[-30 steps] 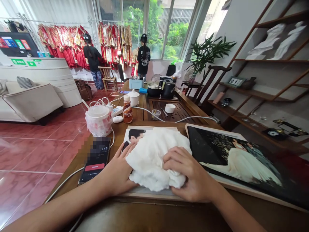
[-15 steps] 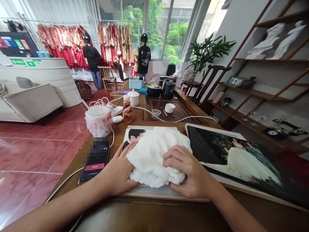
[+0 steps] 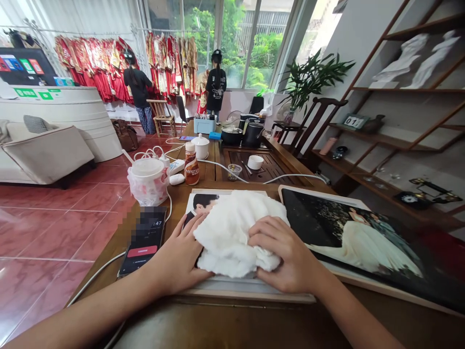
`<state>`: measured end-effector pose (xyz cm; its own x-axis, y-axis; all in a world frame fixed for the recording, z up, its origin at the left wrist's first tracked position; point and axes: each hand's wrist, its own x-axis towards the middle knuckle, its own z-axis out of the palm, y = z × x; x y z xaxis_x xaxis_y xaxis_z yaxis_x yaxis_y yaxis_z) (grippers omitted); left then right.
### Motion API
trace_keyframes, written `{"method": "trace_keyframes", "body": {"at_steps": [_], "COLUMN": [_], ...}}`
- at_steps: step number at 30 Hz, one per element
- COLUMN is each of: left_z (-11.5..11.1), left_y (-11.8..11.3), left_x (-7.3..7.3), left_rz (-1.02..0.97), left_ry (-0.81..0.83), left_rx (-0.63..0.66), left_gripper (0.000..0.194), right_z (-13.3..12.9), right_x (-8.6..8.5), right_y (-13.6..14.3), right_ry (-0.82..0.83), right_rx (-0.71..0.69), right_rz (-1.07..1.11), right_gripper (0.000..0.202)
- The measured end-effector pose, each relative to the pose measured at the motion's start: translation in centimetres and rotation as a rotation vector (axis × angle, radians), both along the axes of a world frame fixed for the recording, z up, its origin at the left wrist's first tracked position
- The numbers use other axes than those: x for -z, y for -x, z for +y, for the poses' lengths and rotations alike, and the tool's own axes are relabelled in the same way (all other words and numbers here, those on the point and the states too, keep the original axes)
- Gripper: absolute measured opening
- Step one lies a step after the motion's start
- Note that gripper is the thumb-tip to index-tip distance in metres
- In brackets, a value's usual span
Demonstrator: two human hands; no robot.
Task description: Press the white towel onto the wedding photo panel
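A crumpled white cloth [image 3: 234, 232] lies bunched on a framed photo [image 3: 203, 202], covering most of it; a dark-haired head shows past the cloth's upper left. My right hand [image 3: 286, 252] has its fingers curled into the cloth's right side, with the thumb low at the front edge. Flat on the photo's left part rests my left hand [image 3: 178, 259], its fingers stretched forward and thumb apart, beside the cloth's left edge. Its fingertips are partly hidden by the cloth.
Left of the photo lies a phone [image 3: 143, 247] with a cable. Behind stand a plastic-wrapped tub [image 3: 147, 182], a brown bottle [image 3: 192, 165] and a lidded white cup [image 3: 200, 146]. A second framed photo [image 3: 312, 218] lies at right. Two people stand near hanging red garments [image 3: 94, 68].
The cloth and my right hand have shifted very slightly right and away from me. My left hand has stayed almost in place.
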<state>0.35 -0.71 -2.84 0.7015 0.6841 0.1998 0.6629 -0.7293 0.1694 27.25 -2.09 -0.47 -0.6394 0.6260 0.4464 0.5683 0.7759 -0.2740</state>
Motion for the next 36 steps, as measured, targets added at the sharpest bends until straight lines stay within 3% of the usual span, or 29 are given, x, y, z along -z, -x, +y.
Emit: {"method": "trace_keyframes", "body": {"at_steps": [4, 11, 18, 25, 32, 36], "left_z": [-0.8, -0.3, -1.0, -0.8, -1.2, -1.2], "left_y": [0.0, 0.2, 0.2, 0.9, 0.3, 0.7], "left_x": [-0.4, -0.3, -0.5, -0.4, -0.6, -0.7], "left_rz": [-0.024, 0.009, -0.018, 0.027, -0.007, 0.017], "left_ry": [-0.014, 0.004, -0.02, 0.017, -0.016, -0.001], "left_rx": [-0.028, 0.002, -0.033, -0.004, -0.034, -0.025], "left_gripper": [0.067, 0.081, 0.068, 0.081, 0.069, 0.072], "right_z": [0.4, -0.6, 0.2, -1.1, 0.0, -0.7], "right_x": [0.2, -0.4, 0.2, -0.7, -0.1, -0.4], "right_y": [-0.3, 0.5, -0.2, 1.1, 0.0, 0.7], "right_ry": [-0.056, 0.039, -0.048, 0.064, -0.029, 0.017], "right_rx": [0.125, -0.036, 0.107, -0.036, 0.101, 0.018], "right_rz": [-0.03, -0.001, -0.014, 0.008, -0.016, -0.006], "right_gripper": [0.032, 0.034, 0.031, 0.034, 0.033, 0.034]}}
